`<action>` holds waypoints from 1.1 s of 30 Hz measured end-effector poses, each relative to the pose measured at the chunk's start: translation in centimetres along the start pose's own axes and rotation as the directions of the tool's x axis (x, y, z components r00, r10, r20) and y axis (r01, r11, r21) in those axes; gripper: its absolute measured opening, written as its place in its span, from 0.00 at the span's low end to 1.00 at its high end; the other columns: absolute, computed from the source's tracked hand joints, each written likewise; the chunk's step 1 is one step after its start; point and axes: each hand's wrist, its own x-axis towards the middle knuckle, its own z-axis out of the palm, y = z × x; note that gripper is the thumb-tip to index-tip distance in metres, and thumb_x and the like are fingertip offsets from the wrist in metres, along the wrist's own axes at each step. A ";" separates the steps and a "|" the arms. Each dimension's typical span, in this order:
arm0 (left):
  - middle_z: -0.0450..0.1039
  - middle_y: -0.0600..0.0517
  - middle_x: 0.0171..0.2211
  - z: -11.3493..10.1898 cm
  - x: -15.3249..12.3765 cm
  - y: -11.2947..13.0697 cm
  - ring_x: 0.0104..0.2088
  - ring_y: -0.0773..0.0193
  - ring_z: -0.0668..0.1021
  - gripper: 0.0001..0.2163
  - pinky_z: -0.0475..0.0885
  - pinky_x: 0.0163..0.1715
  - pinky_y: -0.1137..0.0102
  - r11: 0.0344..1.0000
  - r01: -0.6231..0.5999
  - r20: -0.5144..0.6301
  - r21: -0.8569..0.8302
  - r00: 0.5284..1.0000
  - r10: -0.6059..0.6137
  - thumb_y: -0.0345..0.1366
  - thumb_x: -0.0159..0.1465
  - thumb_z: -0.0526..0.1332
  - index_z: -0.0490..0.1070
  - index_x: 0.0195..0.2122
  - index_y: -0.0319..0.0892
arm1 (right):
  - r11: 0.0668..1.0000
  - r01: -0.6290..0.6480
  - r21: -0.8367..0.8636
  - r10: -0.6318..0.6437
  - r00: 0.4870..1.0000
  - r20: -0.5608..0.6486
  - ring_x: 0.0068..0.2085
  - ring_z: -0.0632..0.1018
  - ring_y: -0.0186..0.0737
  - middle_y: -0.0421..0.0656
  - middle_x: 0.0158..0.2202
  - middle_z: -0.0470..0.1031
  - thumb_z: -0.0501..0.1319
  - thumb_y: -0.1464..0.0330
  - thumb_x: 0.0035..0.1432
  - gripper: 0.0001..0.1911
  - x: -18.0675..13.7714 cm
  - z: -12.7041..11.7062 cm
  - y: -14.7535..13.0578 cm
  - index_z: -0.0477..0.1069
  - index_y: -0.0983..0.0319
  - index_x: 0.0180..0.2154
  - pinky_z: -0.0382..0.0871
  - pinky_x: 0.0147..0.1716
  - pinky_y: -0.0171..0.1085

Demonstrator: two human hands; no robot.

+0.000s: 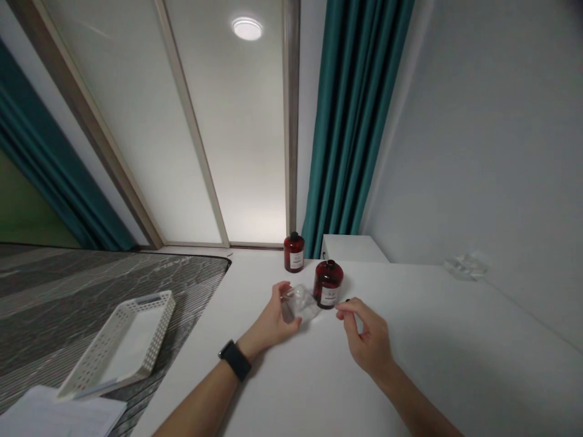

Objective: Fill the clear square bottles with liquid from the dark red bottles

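Observation:
My left hand [283, 317] is curled around the side of a clear, see-through container [304, 304] low over the white table. Its exact kind is hard to make out. Just right of it stands a dark red bottle [328, 285] with a white label, its dark neck apparently uncapped. Beside that bottle, my right hand [368, 337] is closed in a pinch, and a small dark thing [348, 300] shows at the fingertips. Farther back, a second dark red bottle [294, 254] stands upright with a black top and a white label.
On the striped grey surface at the left lies a white perforated basket [155, 340], near white papers [59, 413]. A crumpled clear item [465, 267] rests by the wall at the table's right back. A white box-like unit [353, 247] stands behind the white table [310, 394].

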 end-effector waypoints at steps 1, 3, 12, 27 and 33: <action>0.68 0.42 0.55 0.1 0.0 0.1 0.55 0.52 0.73 0.32 0.68 0.59 0.52 0.999 0.035 0.007 0.010 0.999 -0.035 0.31 0.55 0.69 0.54 0.57 0.43 | 1.000 0.004 0.004 -0.004 1.000 0.013 0.30 0.77 0.36 0.39 0.28 0.73 0.53 0.78 0.65 0.12 0.0 0.1 -0.2 0.72 0.59 0.39 0.71 0.30 0.34; 0.71 0.44 0.49 0.1 0.1 0.4 0.50 0.53 0.76 0.26 0.71 0.55 0.54 0.996 0.065 0.008 0.063 0.998 -0.066 0.33 0.56 0.69 0.58 0.52 0.42 | 1.000 0.014 0.008 -0.014 0.999 0.032 0.30 0.77 0.36 0.39 0.28 0.73 0.53 0.78 0.65 0.12 -0.1 0.2 -0.5 0.72 0.59 0.40 0.71 0.31 0.34; 0.68 0.44 0.49 0.3 -0.9 3.4 0.51 0.50 0.73 0.29 0.74 0.53 0.52 0.528 -0.444 -0.056 0.724 0.725 0.686 0.31 0.61 0.66 0.58 0.62 0.47 | 0.986 -0.164 0.037 0.159 0.981 0.113 0.36 0.77 0.43 0.43 0.35 0.76 0.50 0.68 0.68 0.14 -0.7 0.3 -0.4 0.67 0.58 0.52 0.72 0.36 0.40; 0.76 0.43 0.48 0.4 -1.5 4.4 0.52 0.55 0.75 0.14 0.75 0.55 0.58 0.251 -0.638 0.245 0.727 0.584 0.774 0.37 0.72 0.58 0.67 0.56 0.41 | 0.887 -0.462 0.018 0.434 0.846 0.308 0.36 0.77 0.43 0.42 0.35 0.75 0.52 0.64 0.66 0.07 -0.1 0.6 -0.8 0.66 0.59 0.41 0.71 0.36 0.40; 0.75 0.41 0.50 0.2 -1.2 4.3 0.51 0.50 0.77 0.21 0.77 0.48 0.55 0.420 -0.649 0.176 0.634 0.650 0.739 0.37 0.66 0.65 0.63 0.59 0.45 | 0.907 -0.422 0.021 0.396 0.866 0.306 0.37 0.77 0.43 0.42 0.36 0.75 0.52 0.66 0.67 0.05 -0.3 0.7 -1.3 0.65 0.58 0.41 0.72 0.38 0.40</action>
